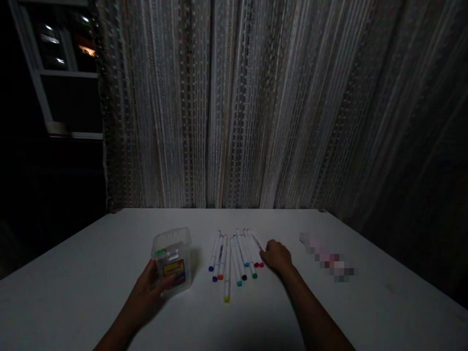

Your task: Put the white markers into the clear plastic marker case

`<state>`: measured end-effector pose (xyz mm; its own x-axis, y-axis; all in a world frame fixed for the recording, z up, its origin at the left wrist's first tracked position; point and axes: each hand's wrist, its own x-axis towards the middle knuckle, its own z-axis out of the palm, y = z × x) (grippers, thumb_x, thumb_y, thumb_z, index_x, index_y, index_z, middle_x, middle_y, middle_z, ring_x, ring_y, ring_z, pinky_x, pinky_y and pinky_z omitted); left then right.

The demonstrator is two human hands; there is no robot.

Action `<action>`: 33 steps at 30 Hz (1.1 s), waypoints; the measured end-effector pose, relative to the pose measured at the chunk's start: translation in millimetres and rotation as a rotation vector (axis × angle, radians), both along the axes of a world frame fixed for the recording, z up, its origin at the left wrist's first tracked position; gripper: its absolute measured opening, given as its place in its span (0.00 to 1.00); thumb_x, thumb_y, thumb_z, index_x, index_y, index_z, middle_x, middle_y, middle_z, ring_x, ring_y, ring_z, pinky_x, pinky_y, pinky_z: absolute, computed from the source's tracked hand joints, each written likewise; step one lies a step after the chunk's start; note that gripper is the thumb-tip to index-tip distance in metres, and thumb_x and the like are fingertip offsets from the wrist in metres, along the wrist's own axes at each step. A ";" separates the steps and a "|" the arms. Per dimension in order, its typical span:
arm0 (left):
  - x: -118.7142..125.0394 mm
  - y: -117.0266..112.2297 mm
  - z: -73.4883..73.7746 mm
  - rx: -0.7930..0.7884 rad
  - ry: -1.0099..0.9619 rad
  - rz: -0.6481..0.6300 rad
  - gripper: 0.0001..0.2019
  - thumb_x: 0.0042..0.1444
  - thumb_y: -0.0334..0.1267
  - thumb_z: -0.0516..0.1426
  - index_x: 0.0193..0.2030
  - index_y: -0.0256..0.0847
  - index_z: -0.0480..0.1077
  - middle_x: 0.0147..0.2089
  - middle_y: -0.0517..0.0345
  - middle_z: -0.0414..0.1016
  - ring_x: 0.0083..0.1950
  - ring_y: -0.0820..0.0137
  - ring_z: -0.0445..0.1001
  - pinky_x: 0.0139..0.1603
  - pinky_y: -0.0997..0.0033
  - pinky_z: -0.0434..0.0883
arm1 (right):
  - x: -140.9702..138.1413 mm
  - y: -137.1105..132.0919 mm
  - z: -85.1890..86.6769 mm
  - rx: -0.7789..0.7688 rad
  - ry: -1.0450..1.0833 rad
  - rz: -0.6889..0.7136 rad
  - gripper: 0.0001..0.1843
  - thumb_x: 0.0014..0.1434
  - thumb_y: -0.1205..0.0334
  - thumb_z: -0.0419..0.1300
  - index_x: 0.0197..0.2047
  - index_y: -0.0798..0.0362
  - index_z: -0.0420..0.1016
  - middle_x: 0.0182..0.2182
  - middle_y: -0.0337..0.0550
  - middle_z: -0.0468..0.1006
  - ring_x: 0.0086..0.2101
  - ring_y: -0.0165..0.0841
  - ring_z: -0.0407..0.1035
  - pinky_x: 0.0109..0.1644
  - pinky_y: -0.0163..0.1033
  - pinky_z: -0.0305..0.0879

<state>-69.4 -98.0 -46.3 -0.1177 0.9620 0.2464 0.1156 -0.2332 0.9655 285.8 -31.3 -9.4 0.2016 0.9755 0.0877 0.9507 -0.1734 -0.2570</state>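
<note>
In the head view, my left hand is wrapped round a clear plastic box with a colourful label on its front. The box's lid stands at the top, and the dim light hides what is inside. My right hand is closed at the near end of a white marker at the right side of a group, its cap hidden by the fingers. To its left several white markers lie side by side with coloured ends, among them a yellow-ended marker nearest me and a blue-ended marker at the left.
A white table spreads under everything. On its right lies a pixelated, pinkish long thing that I cannot make out. Beyond the far edge hangs a patterned curtain, with a dark window at the upper left.
</note>
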 end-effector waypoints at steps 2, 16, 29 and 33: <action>0.1 -0.7 0.2 -0.008 0.012 0.000 0.24 0.44 0.46 0.63 0.46 0.39 0.64 0.47 0.48 0.75 0.49 0.56 0.74 0.50 0.54 0.72 | 2.0 -1.4 -0.9 0.011 0.000 0.009 0.14 0.50 0.59 0.55 0.37 0.58 0.74 0.36 0.58 0.77 0.40 0.43 0.71 0.38 0.40 0.61; -2.6 3.1 -1.5 -0.025 -0.015 -0.012 0.26 0.41 0.47 0.64 0.46 0.38 0.66 0.47 0.47 0.75 0.48 0.56 0.74 0.49 0.56 0.72 | -3.9 2.6 2.4 0.096 1.462 0.180 0.14 0.46 0.53 0.59 0.23 0.55 0.65 0.14 0.34 0.64 0.14 0.24 0.56 0.15 0.30 0.50; 8.9 -5.7 11.7 -0.022 -0.138 -0.057 0.28 0.41 0.47 0.64 0.49 0.39 0.66 0.49 0.45 0.74 0.49 0.56 0.74 0.48 0.57 0.72 | -48.2 -18.5 82.6 0.212 1.383 0.515 0.17 0.42 0.51 0.63 0.28 0.57 0.70 0.15 0.31 0.58 0.16 0.21 0.49 0.17 0.29 0.43; 10.5 -6.4 11.5 -0.020 -0.168 -0.073 0.31 0.41 0.47 0.65 0.51 0.39 0.65 0.50 0.44 0.73 0.49 0.56 0.74 0.47 0.57 0.72 | -88.5 -31.2 135.9 0.357 1.042 0.642 0.12 0.46 0.55 0.60 0.28 0.57 0.72 0.15 0.31 0.59 0.18 0.23 0.52 0.20 0.30 0.48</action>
<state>-58.9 -104.4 -34.8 -0.0853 0.9741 0.2094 -0.0641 -0.2151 0.9745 197.3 -62.5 126.5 -0.1641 0.8780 0.4496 0.1589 0.4734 -0.8664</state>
